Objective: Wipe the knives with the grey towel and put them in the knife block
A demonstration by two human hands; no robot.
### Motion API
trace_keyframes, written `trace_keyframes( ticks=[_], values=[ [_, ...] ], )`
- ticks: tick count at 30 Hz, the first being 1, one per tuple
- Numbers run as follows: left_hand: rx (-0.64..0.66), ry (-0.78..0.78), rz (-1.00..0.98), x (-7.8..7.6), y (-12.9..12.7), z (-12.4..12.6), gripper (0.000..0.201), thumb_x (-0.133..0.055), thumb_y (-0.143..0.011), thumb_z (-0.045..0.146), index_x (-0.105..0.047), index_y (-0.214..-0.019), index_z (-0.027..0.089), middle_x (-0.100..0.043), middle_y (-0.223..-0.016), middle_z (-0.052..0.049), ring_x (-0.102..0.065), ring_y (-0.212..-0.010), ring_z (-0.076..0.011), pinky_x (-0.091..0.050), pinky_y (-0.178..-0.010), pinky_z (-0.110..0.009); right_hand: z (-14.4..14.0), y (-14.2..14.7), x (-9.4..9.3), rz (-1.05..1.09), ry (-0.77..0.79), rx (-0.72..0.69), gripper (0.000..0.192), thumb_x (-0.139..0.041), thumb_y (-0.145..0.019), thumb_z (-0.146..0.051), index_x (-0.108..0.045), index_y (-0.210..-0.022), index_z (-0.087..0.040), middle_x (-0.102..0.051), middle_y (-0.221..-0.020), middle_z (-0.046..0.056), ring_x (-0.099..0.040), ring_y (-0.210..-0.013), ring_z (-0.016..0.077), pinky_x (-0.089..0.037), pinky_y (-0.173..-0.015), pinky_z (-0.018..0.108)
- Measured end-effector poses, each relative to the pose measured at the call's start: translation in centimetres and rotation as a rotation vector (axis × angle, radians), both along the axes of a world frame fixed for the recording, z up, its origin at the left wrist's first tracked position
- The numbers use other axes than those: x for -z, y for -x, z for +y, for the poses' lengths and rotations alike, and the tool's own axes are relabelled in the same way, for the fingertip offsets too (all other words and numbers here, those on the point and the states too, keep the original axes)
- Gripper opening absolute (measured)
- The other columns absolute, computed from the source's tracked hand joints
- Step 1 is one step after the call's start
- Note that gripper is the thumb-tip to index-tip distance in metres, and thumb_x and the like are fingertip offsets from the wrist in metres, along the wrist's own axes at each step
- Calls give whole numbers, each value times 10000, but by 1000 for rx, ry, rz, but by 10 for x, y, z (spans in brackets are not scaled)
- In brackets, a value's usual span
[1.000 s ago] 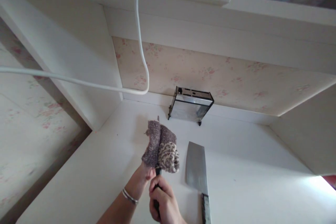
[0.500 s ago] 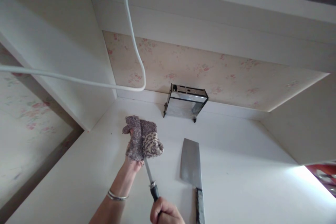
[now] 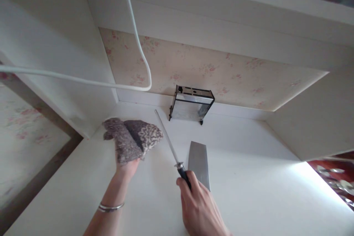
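A grey-brown knitted cloth (image 3: pixel 127 142) with a cream-patterned part hangs spread over my left hand (image 3: pixel 128 169). That hand holds it from below, its fingers mostly hidden, and a silver bangle (image 3: pixel 111 207) circles the wrist. My right hand (image 3: pixel 197 202) is wrapped round the black handle of a honing steel (image 3: pixel 168 139). The rod slants up and to the left, bare and apart from the cloth's right edge. Flat on the white surface (image 3: pixel 249 177) lies a cleaver (image 3: pixel 198 158); its blade shows behind my right hand, which covers its handle.
A silver box with black edges (image 3: pixel 192 105) stands at the back against the flowered wall (image 3: pixel 179 66). A white cable (image 3: pixel 139 44) hangs across the upper left. White panels (image 3: pixel 315 114) close in both sides, and a shelf (image 3: pixel 193 14) runs overhead.
The steel has come out of the cloth, its rod now bare. My left hand moved left with the cloth, which opened out. My right hand moved up and right, over the cleaver's handle.
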State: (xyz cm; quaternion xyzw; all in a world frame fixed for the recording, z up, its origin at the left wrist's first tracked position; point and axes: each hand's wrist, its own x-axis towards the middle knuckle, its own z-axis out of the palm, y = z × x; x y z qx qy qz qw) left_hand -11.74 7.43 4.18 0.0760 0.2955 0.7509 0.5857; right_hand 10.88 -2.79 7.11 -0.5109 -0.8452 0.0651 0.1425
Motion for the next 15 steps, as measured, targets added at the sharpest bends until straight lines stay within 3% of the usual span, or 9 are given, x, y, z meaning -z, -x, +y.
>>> trace_keyframes(
  ticks=[3,5,10,15],
  values=[
    [197,73,-44,4,-35,-12,437,-422,-922,521,-674,-1130,230,-696,-1167,-53,-554,-1214,-237,-417,-1049,-406,23,32,-9,-212,-34,-25,287,-429,-806,-9,-589,-964,-188,-577,-947,94,-584,-743,207,-505,-653,324],
    [284,159,-88,4,-50,-14,422,-479,-907,496,-687,-1094,180,-725,-1082,-73,-616,-1126,-248,-459,-1010,-392,28,54,-7,-323,-34,-56,257,-475,-792,-16,-602,-958,-165,-592,-923,102,-594,-736,214,-506,-610,317],
    [174,238,-115,-4,-44,-1,344,-537,-900,418,-684,-1069,157,-753,-924,-63,-697,-941,-227,-529,-918,-351,19,76,0,-400,9,-103,197,-495,-779,-15,-606,-867,-151,-605,-885,107,-607,-653,195,-471,-512,277],
    [112,207,-83,-12,-24,14,367,-501,-922,388,-650,-1151,142,-750,-945,-88,-694,-970,-241,-527,-929,-386,-2,51,11,-343,85,-166,173,-528,-742,-29,-590,-793,-181,-612,-877,82,-604,-548,171,-394,-412,239]
  ],
)
